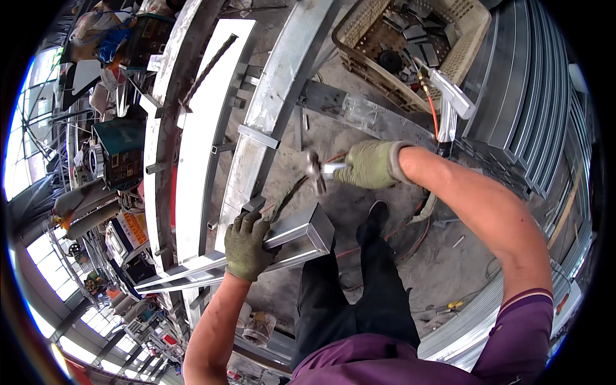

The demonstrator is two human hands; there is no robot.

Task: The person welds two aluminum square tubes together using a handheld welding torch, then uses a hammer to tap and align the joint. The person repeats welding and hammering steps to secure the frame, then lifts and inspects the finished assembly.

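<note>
My right hand (pixel 372 164), in a green-grey work glove, is closed around the handle of a hammer (pixel 316 172). The metal hammer head is up in the air, above and apart from the near end of a shiny metal channel (pixel 307 236). My left hand (pixel 248 246), gloved alike, grips that channel near its wide end. The channel lies across a long steel beam (pixel 269 102) and runs off to the left. Part of the hammer's handle is hidden inside my right glove.
A beige plastic crate (pixel 359 61) of metal pieces stands at the far right. Beside it are stacked metal profiles (pixel 513 96). A white board (pixel 208 128) and another beam (pixel 160 141) lie to the left. Hoses trail over the floor. A green machine (pixel 120 151) stands further left.
</note>
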